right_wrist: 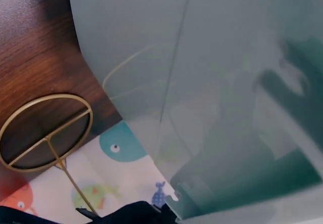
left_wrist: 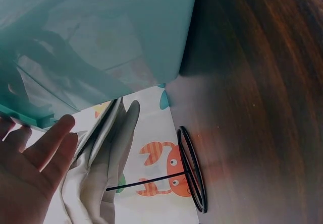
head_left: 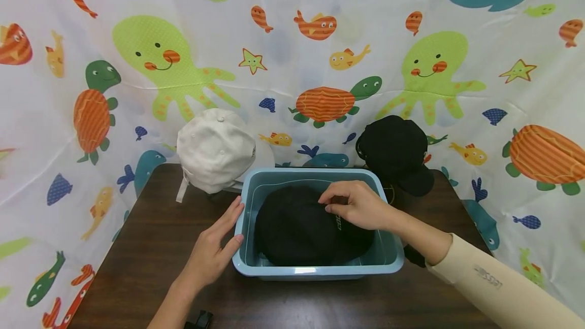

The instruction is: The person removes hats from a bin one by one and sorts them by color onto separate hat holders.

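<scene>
A black cap with pale lettering on its front lies inside a light blue plastic basin. My right hand is over the cap's crown, its thumb and curled fingers pinching the fabric. Against the basin's left rim, my left hand rests with its fingers extended. In the left wrist view, the fingers of that left hand lie by the rim of the basin. The right wrist view shows the basin's side, while the right hand itself is hidden there.
Behind the basin at left sits a white cap on a black wire stand. At back right, another black cap hangs on a stand with a gold ring base. A sea-animal curtain hangs behind the dark wooden table.
</scene>
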The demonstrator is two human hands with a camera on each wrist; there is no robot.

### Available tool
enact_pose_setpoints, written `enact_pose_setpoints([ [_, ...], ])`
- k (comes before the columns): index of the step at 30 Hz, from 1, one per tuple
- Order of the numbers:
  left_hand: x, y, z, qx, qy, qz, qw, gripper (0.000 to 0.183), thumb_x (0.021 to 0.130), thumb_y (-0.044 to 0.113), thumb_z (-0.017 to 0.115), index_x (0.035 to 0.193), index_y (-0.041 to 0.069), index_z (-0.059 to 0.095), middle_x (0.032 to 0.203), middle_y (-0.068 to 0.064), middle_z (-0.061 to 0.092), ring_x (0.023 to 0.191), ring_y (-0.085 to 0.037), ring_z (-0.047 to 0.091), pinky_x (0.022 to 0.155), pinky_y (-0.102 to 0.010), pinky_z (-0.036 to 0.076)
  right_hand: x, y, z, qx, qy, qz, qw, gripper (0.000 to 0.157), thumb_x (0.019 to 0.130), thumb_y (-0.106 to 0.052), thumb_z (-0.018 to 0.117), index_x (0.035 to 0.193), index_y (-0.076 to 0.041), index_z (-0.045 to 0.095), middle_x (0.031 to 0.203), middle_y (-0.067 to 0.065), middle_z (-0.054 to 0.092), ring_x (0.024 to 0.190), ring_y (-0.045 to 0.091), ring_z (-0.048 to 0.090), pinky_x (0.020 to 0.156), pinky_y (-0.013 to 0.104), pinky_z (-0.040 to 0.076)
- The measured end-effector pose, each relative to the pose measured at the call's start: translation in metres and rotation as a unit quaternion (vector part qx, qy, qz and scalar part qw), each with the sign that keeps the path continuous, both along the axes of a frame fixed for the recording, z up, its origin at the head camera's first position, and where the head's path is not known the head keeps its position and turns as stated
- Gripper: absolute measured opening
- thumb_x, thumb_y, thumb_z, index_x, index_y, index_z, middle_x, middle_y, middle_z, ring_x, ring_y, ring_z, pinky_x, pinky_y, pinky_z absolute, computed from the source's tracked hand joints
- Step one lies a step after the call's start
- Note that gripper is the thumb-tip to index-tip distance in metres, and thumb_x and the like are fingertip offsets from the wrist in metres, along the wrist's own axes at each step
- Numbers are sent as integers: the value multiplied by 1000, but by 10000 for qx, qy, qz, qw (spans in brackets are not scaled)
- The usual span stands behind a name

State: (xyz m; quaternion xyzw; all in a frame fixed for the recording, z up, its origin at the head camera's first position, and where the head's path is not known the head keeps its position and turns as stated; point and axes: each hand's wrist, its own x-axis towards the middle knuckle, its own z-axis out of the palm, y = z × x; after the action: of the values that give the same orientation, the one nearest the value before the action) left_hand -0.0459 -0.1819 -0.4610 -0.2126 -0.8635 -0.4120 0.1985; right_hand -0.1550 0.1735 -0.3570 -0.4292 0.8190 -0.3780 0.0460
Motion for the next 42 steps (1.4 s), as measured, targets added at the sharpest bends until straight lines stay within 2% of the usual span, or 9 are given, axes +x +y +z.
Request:
enact_pose_setpoints([
  [11, 3, 3, 0, -10, -28, 67, 10000, 63, 98, 5, 63, 158, 12, 47, 165, -5, 41, 148, -15, 43, 113, -16, 30, -1, 8, 13, -191, -56, -137, 9997, 24, 91, 7, 74, 106, -11, 80, 99, -7, 75, 85, 11, 66, 76, 29, 60],
  [19, 3, 3, -2, -7, 10, 77, 10000, 63, 98, 5, 63, 158, 10, 48, 165, -6, 41, 149, -13, 41, 114, -15, 28, -2, 11, 25, -236, 420, -148, 9987, 24, 89, 6, 75, 104, -12, 81, 96, -7, 75, 79, 9, 66, 72, 31, 59],
  [32, 1, 4, -3, -68, 1, 122, 9999, 63, 97, 6, 63, 158, 11, 48, 165, -5, 41, 148, -17, 43, 114, -15, 28, -5, 16, 50, -469, 775, -184, 9957, 27, 86, 9, 78, 104, -11, 81, 96, -7, 76, 85, 9, 67, 71, 29, 58],
  [42, -1, 1, -3, -75, -78, 125, 9999, 63, 98, 7, 63, 158, 11, 47, 166, -5, 40, 148, -16, 43, 112, -16, 30, -10, 23, 68, -714, 1062, -240, 9915, 30, 85, 13, 77, 100, -12, 81, 94, -8, 74, 80, 9, 64, 68, 24, 55],
])
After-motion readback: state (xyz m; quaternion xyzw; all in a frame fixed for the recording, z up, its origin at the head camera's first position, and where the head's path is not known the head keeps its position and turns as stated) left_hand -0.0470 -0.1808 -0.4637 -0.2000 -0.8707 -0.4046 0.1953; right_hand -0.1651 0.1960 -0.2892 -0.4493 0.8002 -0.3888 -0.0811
